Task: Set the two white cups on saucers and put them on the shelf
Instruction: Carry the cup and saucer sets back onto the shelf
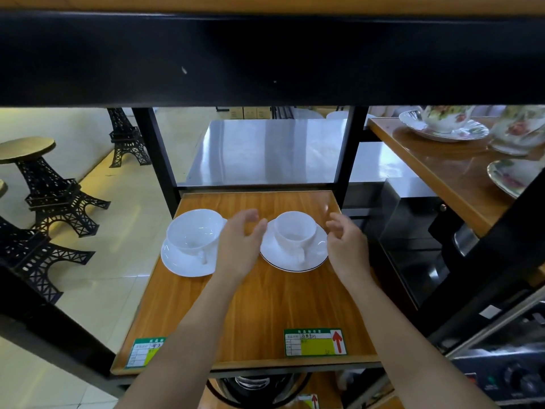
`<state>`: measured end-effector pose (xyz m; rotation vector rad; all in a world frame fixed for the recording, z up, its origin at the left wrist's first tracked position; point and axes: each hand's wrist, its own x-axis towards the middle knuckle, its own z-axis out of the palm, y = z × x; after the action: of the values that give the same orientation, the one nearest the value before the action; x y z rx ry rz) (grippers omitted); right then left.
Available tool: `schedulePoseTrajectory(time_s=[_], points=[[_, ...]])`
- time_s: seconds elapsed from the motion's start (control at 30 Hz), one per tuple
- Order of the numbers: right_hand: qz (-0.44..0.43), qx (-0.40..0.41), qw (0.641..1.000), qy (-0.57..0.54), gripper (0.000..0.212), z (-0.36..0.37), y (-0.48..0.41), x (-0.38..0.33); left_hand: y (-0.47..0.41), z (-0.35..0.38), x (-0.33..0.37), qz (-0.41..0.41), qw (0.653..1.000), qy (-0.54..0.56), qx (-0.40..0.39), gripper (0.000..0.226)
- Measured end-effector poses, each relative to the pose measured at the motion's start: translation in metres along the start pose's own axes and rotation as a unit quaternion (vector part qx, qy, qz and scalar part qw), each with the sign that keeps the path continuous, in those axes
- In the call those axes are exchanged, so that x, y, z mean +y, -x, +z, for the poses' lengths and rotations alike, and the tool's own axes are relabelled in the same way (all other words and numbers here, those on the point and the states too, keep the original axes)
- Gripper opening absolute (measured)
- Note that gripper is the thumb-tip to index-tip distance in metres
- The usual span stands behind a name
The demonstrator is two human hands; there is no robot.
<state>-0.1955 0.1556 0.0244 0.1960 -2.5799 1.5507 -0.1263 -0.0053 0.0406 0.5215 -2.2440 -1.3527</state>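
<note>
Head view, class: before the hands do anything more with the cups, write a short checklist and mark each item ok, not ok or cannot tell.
1. Left cup sits on its saucer: ok.
2. Right cup sits on its rimmed saucer: ok.
3. Both sets stand on the wooden shelf: ok.
4. Left hand and right hand open, holding nothing: ok.
5. Left saucer fully on the shelf: not ok, its edge overhangs the left side.
6. Cups upright: ok.
</note>
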Motion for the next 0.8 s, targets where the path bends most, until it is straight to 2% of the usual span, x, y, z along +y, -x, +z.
schedulePoseTrajectory(time_s=[0.07, 0.13, 0.23, 0.33, 0.37, 0.43, 0.5, 0.57, 0.7, 0.8], points=[[-0.034, 0.033, 0.999, -0.009, 0.033, 0.002, 0.000, -0.015, -0.002, -0.018, 0.003, 0.059, 0.991, 0.007, 0.121, 0.017], [-0.086, 0.045, 0.995, -0.019, 0.023, 0.011, 0.004, -0.034, -0.006, -0.039, 0.001, 0.082, 0.977, 0.029, 0.197, 0.011], [-0.129, 0.002, 0.991, -0.044, 0.026, 0.038, 0.012, -0.060, -0.010, -0.067, -0.015, 0.018, 0.968, 0.072, 0.238, 0.022], [-0.107, -0.107, 0.988, -0.021, 0.039, 0.070, 0.019, -0.071, -0.007, -0.086, -0.035, -0.086, 0.971, 0.104, 0.198, 0.045], [-0.097, -0.147, 0.984, -0.025, 0.046, 0.080, 0.021, -0.072, -0.005, -0.091, -0.040, -0.110, 0.971, 0.120, 0.177, 0.044], [-0.069, -0.214, 0.974, -0.038, 0.057, 0.095, 0.024, -0.073, 0.000, -0.098, -0.049, -0.132, 0.967, 0.162, 0.147, 0.022], [-0.037, -0.257, 0.965, -0.036, 0.064, 0.108, 0.027, -0.074, 0.002, -0.103, -0.054, -0.146, 0.963, 0.188, 0.125, 0.021], [-0.016, -0.281, 0.959, -0.026, 0.066, 0.117, 0.031, -0.074, 0.004, -0.108, -0.058, -0.169, 0.960, 0.200, 0.096, 0.020], [-0.012, -0.302, 0.952, -0.046, 0.061, 0.126, 0.035, -0.074, 0.004, -0.115, -0.070, -0.200, 0.957, 0.204, 0.051, 0.067], [-0.012, -0.300, 0.952, -0.059, 0.058, 0.127, 0.037, -0.074, 0.000, -0.114, -0.074, -0.187, 0.962, 0.199, 0.015, 0.070]])
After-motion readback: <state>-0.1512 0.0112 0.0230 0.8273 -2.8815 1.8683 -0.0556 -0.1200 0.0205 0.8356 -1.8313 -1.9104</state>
